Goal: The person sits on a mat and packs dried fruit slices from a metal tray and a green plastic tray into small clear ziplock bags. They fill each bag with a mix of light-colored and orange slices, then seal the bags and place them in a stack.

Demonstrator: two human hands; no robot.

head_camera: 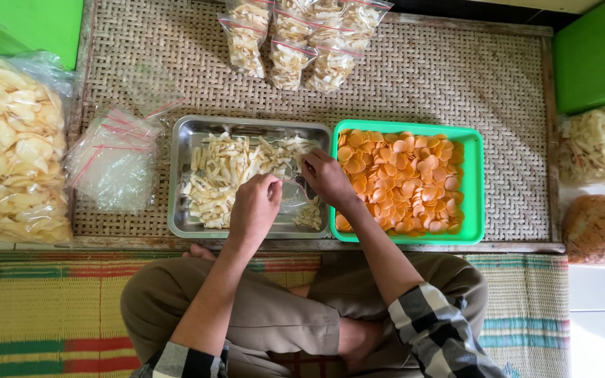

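A steel tray [180,210] holds pale cracker strips [222,175]. Both hands are over it, gripping a small clear plastic bag [292,192] by its mouth. My left hand [255,206] pinches the bag's left edge with fingers closed. My right hand [325,178] holds the right edge, close to the strips at the tray's right end. A green tray [476,189] of round orange crackers [400,182] sits right beside the steel one.
Filled small bags [295,42] lie at the far side of the woven low table [456,77]. A stack of unfilled clear bags [113,161] lies left of the steel tray. Large sacks of crackers stand at left [8,154] and right [596,143]. My crossed legs rest on a striped mat [50,308].
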